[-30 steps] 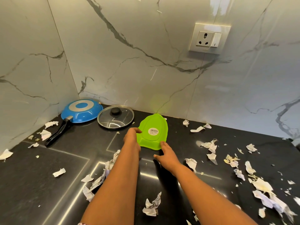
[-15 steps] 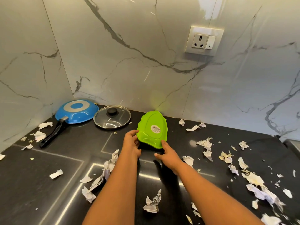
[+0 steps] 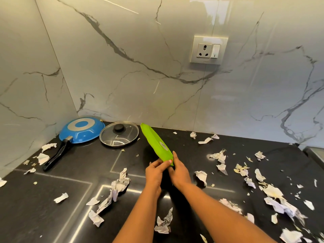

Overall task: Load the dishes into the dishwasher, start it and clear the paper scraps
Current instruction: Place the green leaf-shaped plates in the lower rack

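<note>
The left hand point(image 3: 155, 171) and right hand point(image 3: 181, 172) are pinching the near tip of the tilted green plate point(image 3: 155, 142); such a slim hold is risking a slip onto the glass lid point(image 3: 119, 135) at ten o'clock.

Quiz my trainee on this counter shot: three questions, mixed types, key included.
1. True or false: the pan sits upside down.
2. Fill in: the lid lies between the green plate and the ____.
3. The left hand and right hand both hold: A pan, B lid, C green plate?
Key: 1 true; 2 pan; 3 C.
</note>
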